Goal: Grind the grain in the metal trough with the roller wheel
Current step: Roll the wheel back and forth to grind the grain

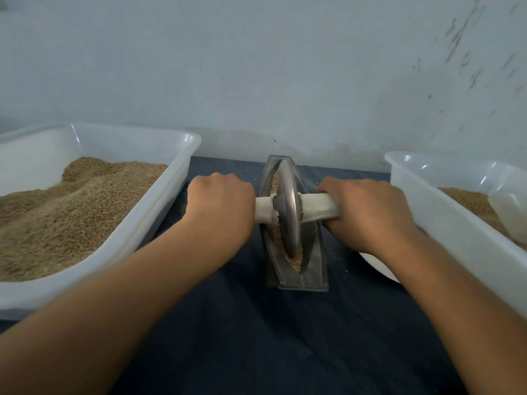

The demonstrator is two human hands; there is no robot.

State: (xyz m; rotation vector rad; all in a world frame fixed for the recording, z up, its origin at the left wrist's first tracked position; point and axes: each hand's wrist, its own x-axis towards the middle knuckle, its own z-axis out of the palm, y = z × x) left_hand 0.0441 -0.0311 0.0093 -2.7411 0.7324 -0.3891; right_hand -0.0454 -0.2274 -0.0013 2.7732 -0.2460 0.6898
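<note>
Tub (182, 155), white plastic, at far left on the table: rectangular, glossy rim, heaped with brown grain (71, 212) that slopes up toward its far corner.

Cloth (256, 332), dark navy, covers the table surface from the near edge to the wall; a few pale specks lie scattered on it around the trough.

Left hand (219, 203), just right of the tub: knuckles up, fingers curled tight around the left end of the handle (263, 209), a pale wrapped bar that runs through the wheel's hub.

Metal trough (312, 269), centre of the table, between the two hands: narrow, boat-shaped, lying lengthwise near to far on a flat base. Crushed tan grain sits in its groove, visible on the far side and at the near end of the wheel.

Roller wheel (288, 212), grey metal disc, stands upright on edge inside the groove, resting on the grain.

Right hand (368, 212), right of the trough: fingers wrapped and clamped on the right end of the handle.

Bowl (379, 266), white, partly hidden under the right forearm.

Second tub (427, 195), white plastic, far right, holds brown grain and a translucent scoop (507, 212).

Wall (256, 67), pale blue-grey, directly behind the table, scuffed and flecked with dark marks toward the upper right.
</note>
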